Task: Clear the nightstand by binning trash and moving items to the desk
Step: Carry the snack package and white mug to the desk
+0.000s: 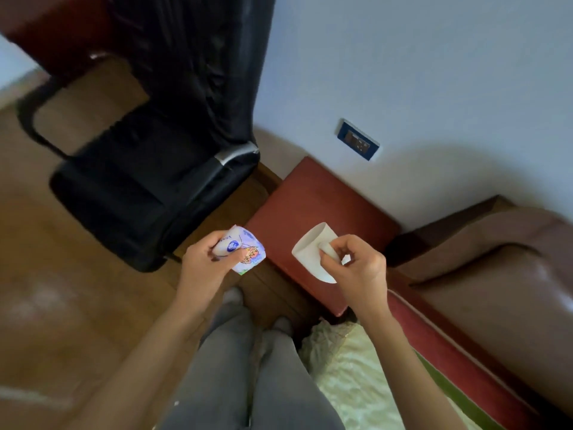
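White and thin-walled, the cup [313,252] is hanging tilted in the right hand [353,268], fingers pinching its rim and side, just above the red-brown nightstand [325,200]. It is looking light and easily crushed, so a gentle hold at the rim or around the body is likely suiting it best. The left hand [204,262] is closing around a printed carton [245,251], creased and probably soft; it is sitting over the floor just left of the nightstand edge. The nightstand top itself is showing bare. A black chair [148,169] is standing close on the left, the wall behind, and a brown headboard [496,243] and bed on the right, so the open wooden floor to the left is probably offering the freest way out. No bin or tabletop is showing.
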Motion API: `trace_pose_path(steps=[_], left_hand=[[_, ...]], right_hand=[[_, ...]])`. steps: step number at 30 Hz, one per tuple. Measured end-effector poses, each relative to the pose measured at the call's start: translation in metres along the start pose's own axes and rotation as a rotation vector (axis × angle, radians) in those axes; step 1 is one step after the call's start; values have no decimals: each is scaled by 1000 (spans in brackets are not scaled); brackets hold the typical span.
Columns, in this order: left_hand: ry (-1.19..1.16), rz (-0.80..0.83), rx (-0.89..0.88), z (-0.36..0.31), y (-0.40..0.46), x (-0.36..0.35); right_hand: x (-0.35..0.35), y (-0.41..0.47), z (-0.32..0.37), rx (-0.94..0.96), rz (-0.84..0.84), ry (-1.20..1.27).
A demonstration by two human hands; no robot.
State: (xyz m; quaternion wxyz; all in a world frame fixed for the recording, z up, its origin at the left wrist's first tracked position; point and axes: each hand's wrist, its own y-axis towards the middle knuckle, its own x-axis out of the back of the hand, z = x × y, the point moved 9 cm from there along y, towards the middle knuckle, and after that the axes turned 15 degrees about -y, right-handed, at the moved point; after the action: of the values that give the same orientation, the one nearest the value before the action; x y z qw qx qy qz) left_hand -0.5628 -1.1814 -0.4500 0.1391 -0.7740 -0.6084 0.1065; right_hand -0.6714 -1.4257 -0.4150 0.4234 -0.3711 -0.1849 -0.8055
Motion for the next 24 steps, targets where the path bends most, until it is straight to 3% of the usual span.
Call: trace_pose_path(steps=[9,17,24], left_hand=[[-162,-372,-51,-29,-89,154],[-217,-529,-83,-30,-125,297],[-241,-604,-136,-37,-150,447]], right_hand=[[-52,-40,128,158,243,37],[-139,-80,255,353,309,13],[-217,-125,350,297,314,75]])
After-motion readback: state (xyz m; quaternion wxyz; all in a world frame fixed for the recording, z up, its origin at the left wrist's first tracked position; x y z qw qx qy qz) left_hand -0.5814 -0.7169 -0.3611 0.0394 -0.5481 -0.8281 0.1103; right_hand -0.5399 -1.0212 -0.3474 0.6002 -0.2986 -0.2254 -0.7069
